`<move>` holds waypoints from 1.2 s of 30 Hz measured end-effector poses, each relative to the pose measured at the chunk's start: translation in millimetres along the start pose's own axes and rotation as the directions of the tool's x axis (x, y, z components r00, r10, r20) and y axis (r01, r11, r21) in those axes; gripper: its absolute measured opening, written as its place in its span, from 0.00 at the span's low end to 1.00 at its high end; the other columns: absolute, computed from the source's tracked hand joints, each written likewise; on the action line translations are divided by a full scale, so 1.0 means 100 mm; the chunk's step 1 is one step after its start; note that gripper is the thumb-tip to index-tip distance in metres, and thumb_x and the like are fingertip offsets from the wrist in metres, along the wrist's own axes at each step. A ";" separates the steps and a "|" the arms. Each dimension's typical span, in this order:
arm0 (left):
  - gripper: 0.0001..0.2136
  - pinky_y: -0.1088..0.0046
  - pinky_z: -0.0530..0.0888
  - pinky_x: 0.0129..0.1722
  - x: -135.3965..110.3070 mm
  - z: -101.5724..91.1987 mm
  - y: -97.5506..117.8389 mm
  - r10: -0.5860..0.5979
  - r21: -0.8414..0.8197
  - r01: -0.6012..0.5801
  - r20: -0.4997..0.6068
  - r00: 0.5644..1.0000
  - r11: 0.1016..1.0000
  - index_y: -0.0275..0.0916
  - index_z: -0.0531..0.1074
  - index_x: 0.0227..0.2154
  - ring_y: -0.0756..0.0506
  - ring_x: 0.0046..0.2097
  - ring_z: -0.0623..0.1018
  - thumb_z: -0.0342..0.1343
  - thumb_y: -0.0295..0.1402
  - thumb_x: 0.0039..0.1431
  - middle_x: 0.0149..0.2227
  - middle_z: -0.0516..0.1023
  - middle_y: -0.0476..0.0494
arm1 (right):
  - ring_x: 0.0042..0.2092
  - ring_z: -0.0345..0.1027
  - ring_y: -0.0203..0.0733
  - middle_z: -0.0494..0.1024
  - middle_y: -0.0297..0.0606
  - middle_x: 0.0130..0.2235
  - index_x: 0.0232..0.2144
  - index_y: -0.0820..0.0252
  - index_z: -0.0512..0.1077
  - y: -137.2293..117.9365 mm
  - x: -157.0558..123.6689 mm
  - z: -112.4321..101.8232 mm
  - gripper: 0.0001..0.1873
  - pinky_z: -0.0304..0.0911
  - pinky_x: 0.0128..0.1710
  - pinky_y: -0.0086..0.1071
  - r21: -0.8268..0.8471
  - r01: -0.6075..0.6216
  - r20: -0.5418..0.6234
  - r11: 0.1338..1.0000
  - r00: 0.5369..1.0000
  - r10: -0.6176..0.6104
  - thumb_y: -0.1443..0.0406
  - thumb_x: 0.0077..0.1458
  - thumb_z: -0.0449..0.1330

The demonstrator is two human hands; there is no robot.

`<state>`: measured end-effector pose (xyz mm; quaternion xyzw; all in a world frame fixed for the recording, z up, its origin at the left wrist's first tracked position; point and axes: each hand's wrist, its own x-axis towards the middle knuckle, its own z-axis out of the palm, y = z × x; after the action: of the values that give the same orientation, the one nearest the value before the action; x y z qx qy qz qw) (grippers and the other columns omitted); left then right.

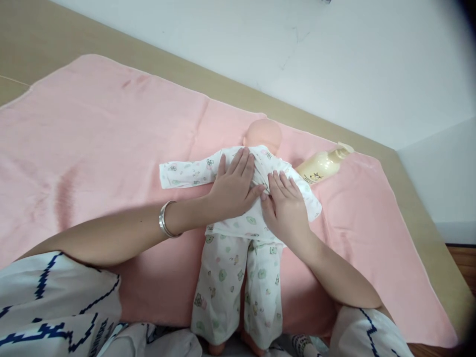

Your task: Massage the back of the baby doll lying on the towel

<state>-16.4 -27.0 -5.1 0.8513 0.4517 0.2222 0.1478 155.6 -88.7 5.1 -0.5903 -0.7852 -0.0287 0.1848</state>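
I looked down through the head camera and saw both of my hands on a baby doll. My left hand was open and flat. Its fingers were spread a little and pointed up toward the doll's head. The palm lay on the doll's back, on top of the white shirt. It held nothing; it only pressed on the cloth. A silver bracelet sat on that wrist.

My right hand was open and flat too, with its fingers close together. It lay on the right side of the doll's back, just beside my left hand. My left thumb and my right fingertips met in the middle, and the shirt was bunched up in a small fold there. I could not tell if any finger pinched that fold.

The doll lay face down in the middle of the frame, right under both hands. Its head was above my fingers, toward the top. Its legs in printed pants ran down to the bottom edge. One shirt sleeve stuck out to the left.

The doll lay on a pink blanket. A cream bottle lay on its side on the blanket, just to the right of the doll's shoulder and near my right hand, but not touching it.
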 end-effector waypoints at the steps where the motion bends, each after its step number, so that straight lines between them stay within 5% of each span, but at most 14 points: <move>1: 0.36 0.36 0.42 0.70 0.00 0.01 -0.01 0.006 -0.006 -0.006 -0.005 1.000 1.000 0.23 0.46 0.70 0.30 0.75 0.44 0.39 0.49 0.71 0.73 0.45 0.20 | 0.72 0.52 0.59 0.66 0.52 0.67 0.67 0.66 0.61 0.01 0.00 0.00 0.30 0.53 0.69 0.61 0.017 -0.004 0.017 1.000 1.000 0.004 0.58 0.69 0.45; 12: 0.34 0.39 0.42 0.70 -0.05 0.07 -0.02 0.022 -0.056 -0.025 -0.061 0.998 0.998 0.26 0.49 0.69 0.32 0.75 0.45 0.36 0.48 0.72 0.73 0.47 0.23 | 0.76 0.31 0.54 0.46 0.54 0.74 0.73 0.66 0.35 0.24 0.23 0.10 0.42 0.41 0.72 0.62 0.218 -0.101 0.122 0.971 0.990 0.075 0.47 0.70 0.39; 29: 0.37 0.40 0.42 0.71 -0.06 0.14 -0.08 0.048 -0.117 -0.066 -0.152 0.987 0.991 0.25 0.47 0.69 0.31 0.75 0.47 0.34 0.53 0.71 0.72 0.49 0.20 | 0.76 0.32 0.56 0.45 0.50 0.75 0.73 0.59 0.33 0.20 0.17 0.17 0.40 0.41 0.71 0.64 0.240 -0.125 0.063 0.963 0.992 0.113 0.47 0.70 0.40; 36: 0.37 0.42 0.43 0.71 -0.07 0.16 -0.09 0.053 -0.111 -0.073 -0.172 0.984 0.991 0.25 0.46 0.69 0.31 0.75 0.48 0.35 0.53 0.71 0.72 0.49 0.20 | 0.75 0.38 0.56 0.45 0.57 0.74 0.73 0.65 0.36 0.16 0.14 0.18 0.43 0.43 0.72 0.61 0.295 -0.169 0.023 0.940 0.985 0.170 0.46 0.69 0.42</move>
<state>-17.9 -29.1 -24.8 0.8332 0.4216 0.3243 0.1516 162.8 -65.9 -10.1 -0.6212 -0.7267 0.1041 0.2740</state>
